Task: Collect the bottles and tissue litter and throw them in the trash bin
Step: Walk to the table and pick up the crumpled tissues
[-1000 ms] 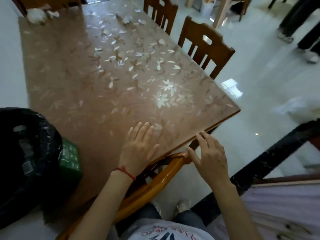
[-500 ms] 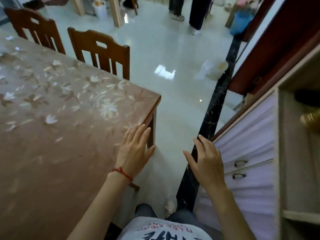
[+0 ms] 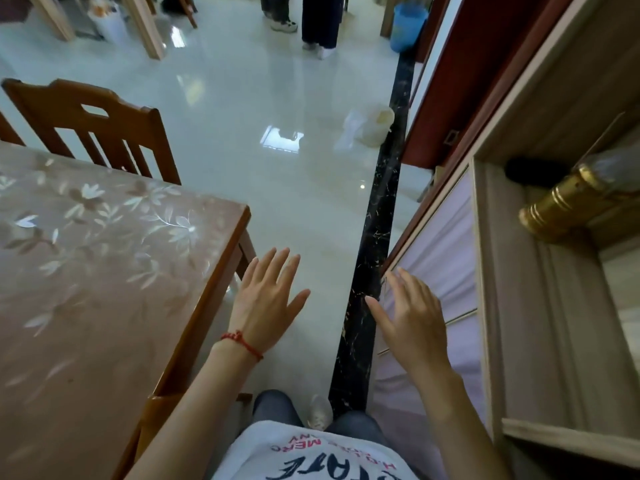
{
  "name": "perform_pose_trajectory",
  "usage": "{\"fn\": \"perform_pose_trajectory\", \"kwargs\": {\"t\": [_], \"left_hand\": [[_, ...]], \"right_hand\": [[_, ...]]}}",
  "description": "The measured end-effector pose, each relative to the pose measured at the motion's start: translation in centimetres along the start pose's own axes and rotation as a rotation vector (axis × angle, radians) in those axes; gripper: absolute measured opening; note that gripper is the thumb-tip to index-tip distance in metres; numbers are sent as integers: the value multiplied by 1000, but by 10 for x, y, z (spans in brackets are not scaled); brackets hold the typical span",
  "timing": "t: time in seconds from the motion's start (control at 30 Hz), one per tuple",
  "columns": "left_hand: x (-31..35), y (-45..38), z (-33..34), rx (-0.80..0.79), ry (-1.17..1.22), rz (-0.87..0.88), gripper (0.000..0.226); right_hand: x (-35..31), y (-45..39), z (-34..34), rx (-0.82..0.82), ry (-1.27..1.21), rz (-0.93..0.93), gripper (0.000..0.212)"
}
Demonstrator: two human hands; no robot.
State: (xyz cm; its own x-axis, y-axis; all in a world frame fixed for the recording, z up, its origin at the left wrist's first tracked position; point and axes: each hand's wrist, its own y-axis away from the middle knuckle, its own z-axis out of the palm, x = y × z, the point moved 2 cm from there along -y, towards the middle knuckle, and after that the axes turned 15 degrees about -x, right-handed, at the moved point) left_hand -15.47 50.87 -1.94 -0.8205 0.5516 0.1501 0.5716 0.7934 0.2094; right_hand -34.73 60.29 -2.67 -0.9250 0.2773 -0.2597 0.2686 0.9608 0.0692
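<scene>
My left hand (image 3: 268, 299), with a red string at the wrist, hovers open over the floor just past the corner of the flower-patterned table (image 3: 104, 271), holding nothing. My right hand (image 3: 410, 317) is open too, fingers spread, in front of the pale purple cabinet (image 3: 446, 230). A white plastic bag or tissue-like lump (image 3: 369, 124) lies on the shiny floor beside the black marble strip (image 3: 372, 237). A bottle with a gold neck (image 3: 568, 199) lies on a shelf at the right. No black trash bag is in view.
A wooden chair (image 3: 90, 123) stands at the table's far side. A wooden shelf unit (image 3: 512, 306) fills the right. Other people's legs (image 3: 318, 22) and a blue bin (image 3: 408, 26) are at the far end of the floor, with table legs (image 3: 145, 26) at upper left.
The view has swung right, away from the table and the black trash bag, toward the floor and the shelf. Both hands came off the table edge and stay open and empty.
</scene>
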Motion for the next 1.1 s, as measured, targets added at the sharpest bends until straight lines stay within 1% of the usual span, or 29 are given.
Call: {"fn": "perform_pose_trajectory", "kwargs": {"t": [0.1, 0.2, 0.3, 0.5, 0.77, 0.97, 1.1], "left_hand": [[6, -19, -2, 6, 12, 4, 58], [5, -44, -3, -26, 17, 11, 62], [-3, -76, -7, -66, 18, 25, 71], [-26, -164, -23, -67, 7, 67, 71], [-59, -285, -58, -62, -3, 100, 69], [-61, -363, -69, -91, 15, 89, 68], [-55, -427, -78, -86, 38, 71, 68]], "right_hand": [[13, -19, -4, -3, 0, 5, 69], [19, -42, -5, 4, -24, 14, 62], [22, -71, -5, 4, -33, 21, 59], [23, -151, -3, -12, -15, 52, 61], [31, -264, -20, -6, -24, 94, 59], [58, -340, -31, -14, -42, 101, 67], [83, -405, -37, -29, -50, 83, 64]]}}
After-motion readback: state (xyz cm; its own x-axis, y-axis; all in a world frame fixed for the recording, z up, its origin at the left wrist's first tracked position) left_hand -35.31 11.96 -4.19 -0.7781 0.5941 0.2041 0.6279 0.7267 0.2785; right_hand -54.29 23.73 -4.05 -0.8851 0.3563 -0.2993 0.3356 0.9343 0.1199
